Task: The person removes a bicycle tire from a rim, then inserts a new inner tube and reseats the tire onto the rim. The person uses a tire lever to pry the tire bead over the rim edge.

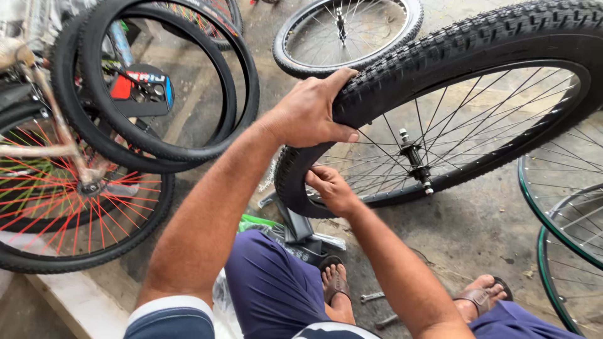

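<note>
A large spoked bicycle wheel with a knobby black tyre (477, 37) stands tilted in front of me, its metal hub (414, 160) in the middle. My left hand (311, 113) grips the tyre's tread at its left side, thumb underneath. My right hand (330, 188) is lower, fingers pressed in where the tyre's edge meets the rim (402, 194). Both forearms reach out over my knees in dark blue shorts.
Two loose black tyres (207, 135) lean at the left over a wheel with red spokes (75, 213). Another spoked wheel (345, 31) lies behind, green-rimmed wheels (553, 220) at the right. A wrench (372, 296) lies on the concrete floor between my sandalled feet.
</note>
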Action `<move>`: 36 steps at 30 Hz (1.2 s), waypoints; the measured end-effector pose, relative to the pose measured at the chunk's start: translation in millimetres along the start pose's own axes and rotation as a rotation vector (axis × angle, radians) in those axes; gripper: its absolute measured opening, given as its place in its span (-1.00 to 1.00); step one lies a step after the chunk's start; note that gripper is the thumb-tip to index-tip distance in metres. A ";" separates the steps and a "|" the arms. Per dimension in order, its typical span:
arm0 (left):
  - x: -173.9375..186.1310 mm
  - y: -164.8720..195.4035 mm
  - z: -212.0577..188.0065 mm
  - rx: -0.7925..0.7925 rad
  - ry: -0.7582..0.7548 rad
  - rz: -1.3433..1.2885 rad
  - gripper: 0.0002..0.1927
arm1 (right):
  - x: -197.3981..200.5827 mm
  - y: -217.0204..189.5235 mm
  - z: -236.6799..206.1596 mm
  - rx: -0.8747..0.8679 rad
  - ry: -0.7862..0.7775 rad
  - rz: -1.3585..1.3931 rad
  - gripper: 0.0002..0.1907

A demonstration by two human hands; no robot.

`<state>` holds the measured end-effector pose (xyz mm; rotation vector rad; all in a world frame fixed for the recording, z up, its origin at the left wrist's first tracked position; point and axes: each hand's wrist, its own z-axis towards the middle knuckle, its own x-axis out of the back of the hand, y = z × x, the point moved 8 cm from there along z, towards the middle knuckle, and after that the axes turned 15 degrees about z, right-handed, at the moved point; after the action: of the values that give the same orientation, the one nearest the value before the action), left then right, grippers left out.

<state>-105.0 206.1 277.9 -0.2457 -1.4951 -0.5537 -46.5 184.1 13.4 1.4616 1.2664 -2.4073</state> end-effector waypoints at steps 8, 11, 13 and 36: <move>-13.1 -8.5 8.4 -0.112 -0.212 -0.569 -0.11 | 4.3 28.7 -20.4 0.246 0.370 -0.186 -0.65; -14.7 -2.7 16.0 -0.081 -0.317 -0.692 -0.13 | -6.0 18.6 -19.6 0.254 0.384 -0.153 -0.63; -8.8 -3.1 18.8 0.005 -0.189 -0.228 -0.02 | -11.3 7.6 -16.8 0.267 0.386 -0.118 -0.62; -3.3 1.2 -33.2 0.319 0.359 0.119 -0.07 | -31.4 11.7 -28.8 0.202 0.436 0.082 -0.60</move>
<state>-75.4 191.7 272.2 0.0156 -1.1882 -0.2418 -3.6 184.6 23.8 2.1399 1.0145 -2.2954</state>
